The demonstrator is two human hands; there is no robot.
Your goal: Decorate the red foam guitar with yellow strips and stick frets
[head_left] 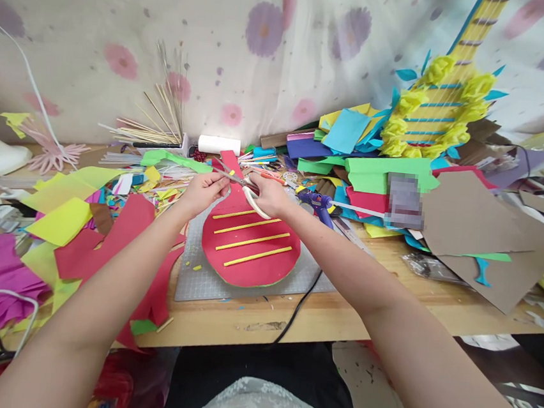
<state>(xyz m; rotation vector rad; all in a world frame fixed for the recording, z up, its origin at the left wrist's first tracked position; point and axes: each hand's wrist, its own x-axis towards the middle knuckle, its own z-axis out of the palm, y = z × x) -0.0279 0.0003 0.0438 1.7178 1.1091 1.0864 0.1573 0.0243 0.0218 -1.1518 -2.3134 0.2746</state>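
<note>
A red guitar-shaped foam piece (252, 256) with several yellow strips glued across it lies on a grey cutting mat (197, 280). My right hand (268, 194) grips white-handled scissors (247, 189), whose blades point left over the red neck. My left hand (203, 191) is closed in a pinch at the blade tips, holding a small yellow strip too small to make out well. Both hands hover above the top of the red piece.
Coloured paper scraps (63, 219) cover the left of the wooden table. A blue glue gun (320, 203), a black cable (298, 306), cardboard sheets (481, 230), bamboo sticks (157, 122) and a yellow-flowered paper guitar (435, 110) lie around.
</note>
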